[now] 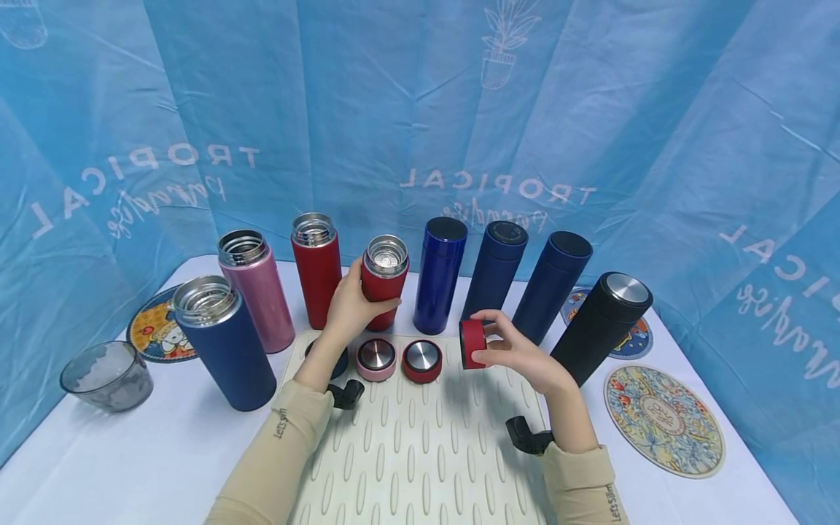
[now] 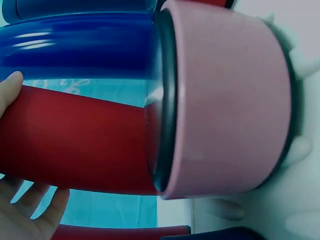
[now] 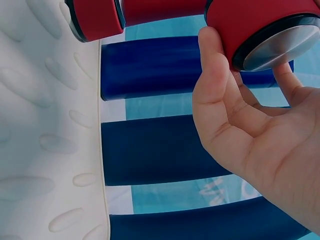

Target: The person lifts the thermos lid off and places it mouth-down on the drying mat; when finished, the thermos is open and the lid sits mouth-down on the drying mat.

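Observation:
My left hand (image 1: 346, 305) grips an uncapped red thermos bottle (image 1: 383, 292) around its side, thumb across the front; a metal strainer shows inside its mouth. My right hand (image 1: 521, 356) pinches a red lid (image 1: 474, 344) above the mat, turned on its side. In the right wrist view that lid (image 3: 265, 27) shows a steel disc on its end, close to the fingers. A pink lid (image 1: 376, 360) and another red lid (image 1: 422, 362) sit on the mat. Behind my left wrist, a dark blue lid (image 1: 339, 363) is partly hidden.
Uncapped red (image 1: 316, 281), pink (image 1: 262, 299) and navy (image 1: 230, 350) bottles stand left. Capped ones stand right: glossy blue (image 1: 438, 281), two navy, and black (image 1: 593, 335). A textured mat (image 1: 420, 452), glass bowl (image 1: 108, 383) and round coasters (image 1: 664, 421) lie about; a blue curtain (image 1: 367, 109) hangs behind.

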The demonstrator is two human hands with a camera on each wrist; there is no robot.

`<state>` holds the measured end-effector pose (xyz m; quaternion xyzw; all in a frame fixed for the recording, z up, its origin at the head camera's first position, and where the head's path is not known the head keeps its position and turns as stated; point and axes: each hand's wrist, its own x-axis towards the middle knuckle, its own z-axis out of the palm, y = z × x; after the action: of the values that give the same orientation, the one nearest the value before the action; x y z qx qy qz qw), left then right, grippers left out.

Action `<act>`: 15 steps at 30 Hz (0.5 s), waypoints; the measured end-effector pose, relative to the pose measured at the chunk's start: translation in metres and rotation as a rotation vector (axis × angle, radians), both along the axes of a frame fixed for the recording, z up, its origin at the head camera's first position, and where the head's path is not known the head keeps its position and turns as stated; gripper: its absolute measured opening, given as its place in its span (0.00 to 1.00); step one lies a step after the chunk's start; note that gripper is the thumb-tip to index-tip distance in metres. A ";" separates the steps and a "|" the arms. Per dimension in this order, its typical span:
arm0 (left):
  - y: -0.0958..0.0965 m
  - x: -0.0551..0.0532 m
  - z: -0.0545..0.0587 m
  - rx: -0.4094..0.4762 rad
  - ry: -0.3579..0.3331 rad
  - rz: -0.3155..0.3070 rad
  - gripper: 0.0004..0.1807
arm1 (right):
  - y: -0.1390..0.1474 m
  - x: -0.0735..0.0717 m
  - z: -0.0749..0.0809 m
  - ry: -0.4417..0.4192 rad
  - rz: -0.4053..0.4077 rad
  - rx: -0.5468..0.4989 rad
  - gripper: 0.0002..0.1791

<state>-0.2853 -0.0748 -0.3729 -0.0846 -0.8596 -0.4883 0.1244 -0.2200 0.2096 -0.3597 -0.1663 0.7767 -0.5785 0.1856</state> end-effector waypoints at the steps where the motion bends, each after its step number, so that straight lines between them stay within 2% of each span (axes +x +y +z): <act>1: 0.000 -0.001 0.001 -0.005 -0.013 0.013 0.46 | 0.000 0.000 0.000 0.002 0.002 0.001 0.34; 7: -0.001 -0.010 0.004 -0.030 -0.069 0.066 0.48 | 0.000 0.000 0.000 -0.001 0.006 0.003 0.33; 15: -0.002 -0.018 0.007 0.004 -0.133 0.047 0.49 | -0.001 0.001 0.000 0.000 0.001 0.011 0.34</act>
<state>-0.3029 -0.0764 -0.3654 -0.0313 -0.8668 -0.4914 0.0785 -0.2193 0.2084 -0.3599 -0.1658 0.7797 -0.5741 0.1870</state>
